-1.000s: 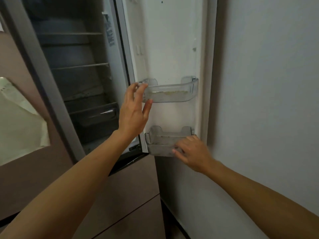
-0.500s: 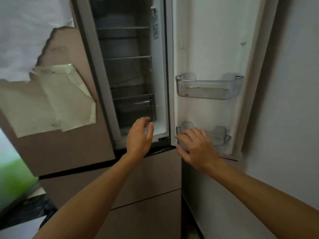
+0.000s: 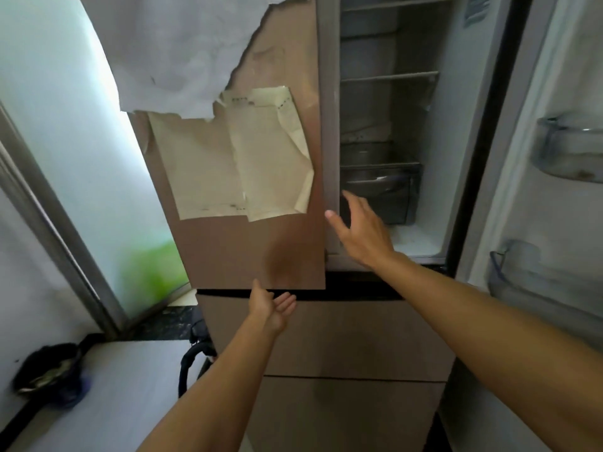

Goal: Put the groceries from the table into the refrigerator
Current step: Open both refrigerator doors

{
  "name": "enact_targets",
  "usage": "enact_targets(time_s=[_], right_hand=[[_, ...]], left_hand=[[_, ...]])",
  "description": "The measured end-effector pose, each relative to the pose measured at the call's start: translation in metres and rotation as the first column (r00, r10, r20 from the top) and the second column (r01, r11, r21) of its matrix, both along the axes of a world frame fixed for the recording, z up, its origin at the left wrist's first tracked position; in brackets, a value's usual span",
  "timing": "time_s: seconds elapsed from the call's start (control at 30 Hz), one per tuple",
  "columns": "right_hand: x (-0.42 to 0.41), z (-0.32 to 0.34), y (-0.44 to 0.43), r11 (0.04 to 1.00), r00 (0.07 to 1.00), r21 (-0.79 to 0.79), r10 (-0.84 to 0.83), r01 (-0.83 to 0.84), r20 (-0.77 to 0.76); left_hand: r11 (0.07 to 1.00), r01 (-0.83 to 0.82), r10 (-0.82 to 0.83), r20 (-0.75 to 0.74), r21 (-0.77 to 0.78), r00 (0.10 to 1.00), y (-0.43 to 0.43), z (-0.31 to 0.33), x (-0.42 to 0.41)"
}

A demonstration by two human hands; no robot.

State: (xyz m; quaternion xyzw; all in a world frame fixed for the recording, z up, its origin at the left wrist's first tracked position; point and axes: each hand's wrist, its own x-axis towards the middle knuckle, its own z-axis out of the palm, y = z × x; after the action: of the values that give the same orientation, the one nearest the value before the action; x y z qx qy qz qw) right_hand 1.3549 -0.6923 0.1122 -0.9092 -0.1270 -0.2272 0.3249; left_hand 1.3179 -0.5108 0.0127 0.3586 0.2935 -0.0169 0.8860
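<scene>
The brown refrigerator (image 3: 342, 337) fills the middle of the view. Its right door (image 3: 522, 141) stands swung open, showing bare shelves and a clear drawer (image 3: 381, 187) inside. The left door (image 3: 254, 249) is closed and has torn paper stuck on it. My left hand (image 3: 272, 308) hovers palm up, fingers apart and holding nothing, just under the closed door's lower edge. My right hand (image 3: 362, 230) is spread and holds nothing, in front of the open compartment's lower left corner. No groceries are in view.
Two clear door bins (image 3: 567, 151) hang on the open door at the right. A grey counter (image 3: 124, 386) at the lower left carries a dark bag (image 3: 49, 373). A window (image 3: 65, 158) is at the left.
The view has swung left, away from the door bins. My right hand left the lower bin and moved to the compartment's front; my left hand dropped below the closed door.
</scene>
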Motion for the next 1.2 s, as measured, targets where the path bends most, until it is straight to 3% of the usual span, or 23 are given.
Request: enact_targets(time_s=[0.13,0.43,0.67,0.83,1.0,1.2], right_hand=[[0.035,0.003,0.022,0.994,0.999,0.102,0.026,-0.029,0.031],[0.034,-0.007,0.030,0.969,0.991,0.209,0.121,-0.131,0.064],[0.007,0.000,0.023,0.946,0.978,0.259,0.208,-0.196,-0.020],[-0.042,-0.003,0.030,0.977,0.978,0.072,0.197,-0.202,0.072],[-0.080,-0.006,0.030,0.932,0.916,0.034,0.348,-0.362,0.201],[-0.093,-0.003,0.035,0.928,0.924,0.153,0.298,-0.340,0.240]], left_hand=[[0.987,-0.030,0.031,0.005,-0.158,1.000,-0.001,-0.003,0.031],[0.941,-0.035,0.056,0.053,-0.338,0.997,-0.009,-0.008,0.026],[0.976,-0.053,0.071,0.080,-0.211,0.994,-0.019,-0.003,0.006],[0.991,-0.117,0.121,0.059,-0.063,0.991,-0.008,-0.008,-0.037],[0.991,-0.054,0.044,0.091,0.119,0.995,0.018,-0.002,-0.093],[0.951,-0.195,0.175,0.102,0.242,0.979,0.059,0.014,-0.160]])
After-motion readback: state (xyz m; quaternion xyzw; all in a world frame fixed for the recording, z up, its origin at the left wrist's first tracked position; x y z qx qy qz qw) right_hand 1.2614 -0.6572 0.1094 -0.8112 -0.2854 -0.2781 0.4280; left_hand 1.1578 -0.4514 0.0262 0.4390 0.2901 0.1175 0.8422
